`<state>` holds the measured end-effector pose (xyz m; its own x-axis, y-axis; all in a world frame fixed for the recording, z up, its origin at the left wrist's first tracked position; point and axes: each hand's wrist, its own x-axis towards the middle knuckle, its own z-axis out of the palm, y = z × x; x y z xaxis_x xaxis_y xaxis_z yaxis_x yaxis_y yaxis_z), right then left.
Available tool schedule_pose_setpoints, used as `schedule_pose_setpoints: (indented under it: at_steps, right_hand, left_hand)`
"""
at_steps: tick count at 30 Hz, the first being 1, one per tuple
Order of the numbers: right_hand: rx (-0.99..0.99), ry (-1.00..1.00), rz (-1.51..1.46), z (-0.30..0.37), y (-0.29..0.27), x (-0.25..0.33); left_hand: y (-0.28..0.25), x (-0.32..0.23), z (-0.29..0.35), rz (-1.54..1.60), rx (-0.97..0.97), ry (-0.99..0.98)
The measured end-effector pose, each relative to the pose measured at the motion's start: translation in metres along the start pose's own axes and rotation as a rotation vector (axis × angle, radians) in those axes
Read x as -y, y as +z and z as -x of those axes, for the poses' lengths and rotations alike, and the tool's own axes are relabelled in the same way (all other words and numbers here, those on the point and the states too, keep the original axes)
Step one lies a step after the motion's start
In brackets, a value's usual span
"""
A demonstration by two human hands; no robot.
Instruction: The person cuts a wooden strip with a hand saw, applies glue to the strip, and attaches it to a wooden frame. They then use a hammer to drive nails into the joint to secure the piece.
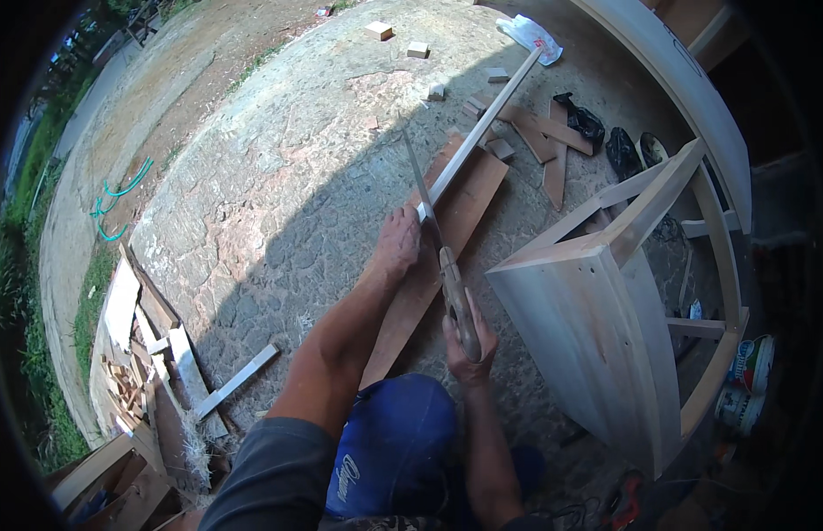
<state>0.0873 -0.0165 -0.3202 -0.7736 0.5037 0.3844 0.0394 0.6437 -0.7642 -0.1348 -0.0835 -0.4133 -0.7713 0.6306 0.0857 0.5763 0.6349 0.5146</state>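
My right hand (471, 341) is wrapped round the wooden handle of a handsaw (457, 296). The saw's narrow blade points away from me and crosses a long pale wood strip (484, 124) near its close end. My left hand (400, 237) is closed on that end of the strip, just left of the blade. Beneath the strip lies a wide reddish-brown board (476, 190), slanting from near my knee toward the far right. How deep the blade sits in the strip cannot be made out.
A wooden frame with a panelled side (588, 327) stands close on the right, with paint tins (747, 380) beyond it. Board offcuts (557, 146) and black plastic bags (581, 122) lie ahead. Scrap wood (141, 372) is heaped at left. Small blocks (378, 31) dot the rough concrete.
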Motion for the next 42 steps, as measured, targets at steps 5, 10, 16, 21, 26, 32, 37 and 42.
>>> schedule_pose_setpoints:
  at_steps: [5,10,16,21,26,32,37,42]
  right_hand:
    - [0.228,0.082,0.330,0.150,-0.109,0.038]
    - [0.123,0.206,0.021,0.024,-0.028,0.015]
    - [0.184,0.090,0.187,0.055,-0.037,0.008]
    - [0.311,0.141,0.350,0.147,-0.114,0.029]
    - [0.072,0.129,-0.123,-0.026,0.002,-0.002]
    - [0.279,0.175,0.146,0.077,-0.077,0.015]
    - [0.281,0.066,0.296,0.120,-0.115,0.023]
    - [0.119,0.127,-0.124,-0.048,0.006,0.002]
  left_hand:
    - [0.007,0.007,0.002,0.054,-0.030,-0.101]
    - [0.003,0.000,0.001,0.016,0.000,-0.074]
    - [0.011,0.014,-0.006,0.001,-0.054,-0.053]
    - [0.002,0.005,-0.002,0.017,-0.069,-0.083]
    - [0.017,0.001,-0.004,0.009,-0.040,-0.065]
    - [0.013,0.019,-0.001,-0.033,-0.056,-0.072]
    - [-0.003,0.001,0.000,0.011,-0.050,-0.053]
    - [0.006,-0.007,-0.001,0.057,-0.017,-0.125]
